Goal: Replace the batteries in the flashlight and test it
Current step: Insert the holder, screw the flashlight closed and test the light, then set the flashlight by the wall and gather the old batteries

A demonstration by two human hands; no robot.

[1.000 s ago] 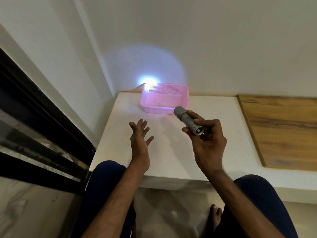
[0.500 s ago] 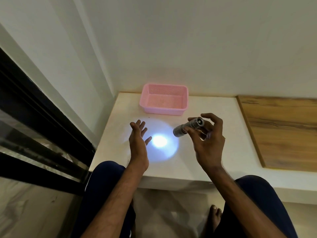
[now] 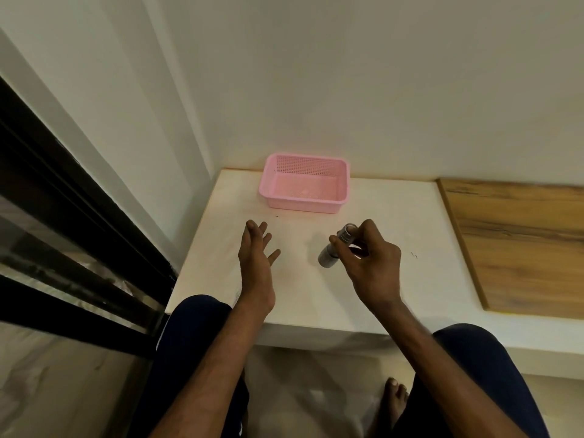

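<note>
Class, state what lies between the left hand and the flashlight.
Nothing: between the left hand and the flashlight gripped by the right hand, the head view shows only bare white tabletop.

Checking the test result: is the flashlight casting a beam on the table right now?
No, the flashlight in the right hand throws no bright spot on the table.

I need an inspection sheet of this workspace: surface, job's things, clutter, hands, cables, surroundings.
Surface: white table, tiny dark specks at right.
Job's things: grey flashlight, tilted, no beam seen; no loose batteries seen.
Clutter: pink basket at the back, apparently empty.
Hands: right hand grips the flashlight; left hand open, holding nothing.
Cables: nothing seen.
Surroundings: pale wall, wooden panel at right, dark window frame at left.
</note>
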